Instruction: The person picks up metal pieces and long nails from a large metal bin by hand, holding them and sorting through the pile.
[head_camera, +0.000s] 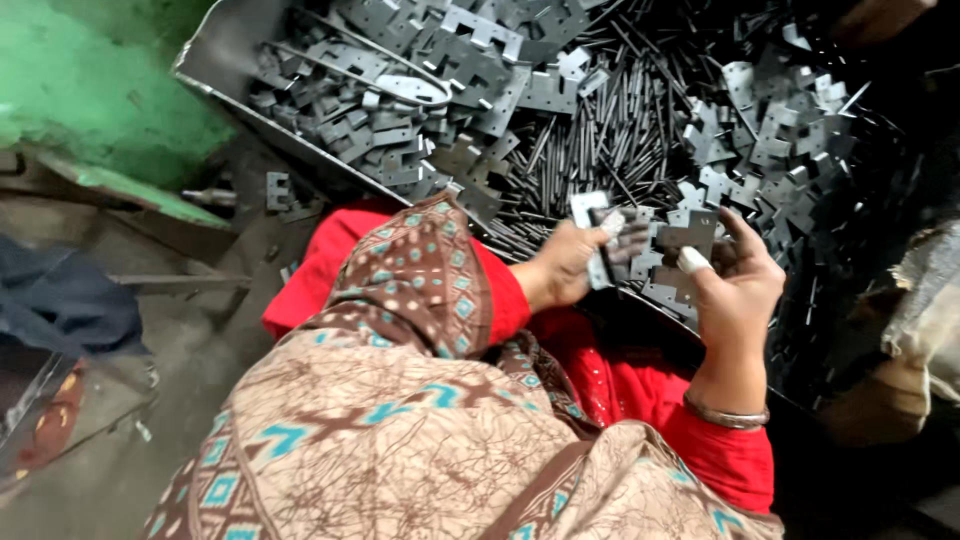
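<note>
My left hand (568, 265) grips one hinge plate (592, 235), my right hand (735, 285) pinches another plate (688, 238) (thumb taped) over the tray (225, 50).

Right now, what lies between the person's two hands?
In the head view, the left hand and right hand each hold a notched grey hinge plate; between them lie more loose plates, no bare gap.

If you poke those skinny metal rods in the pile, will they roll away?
Probably a bit: the thin rods look round and smooth, so loose ones could roll or slide. Many lie tangled among flat hinge plates, which likely stop them. They look stiff, not bendy.
</note>
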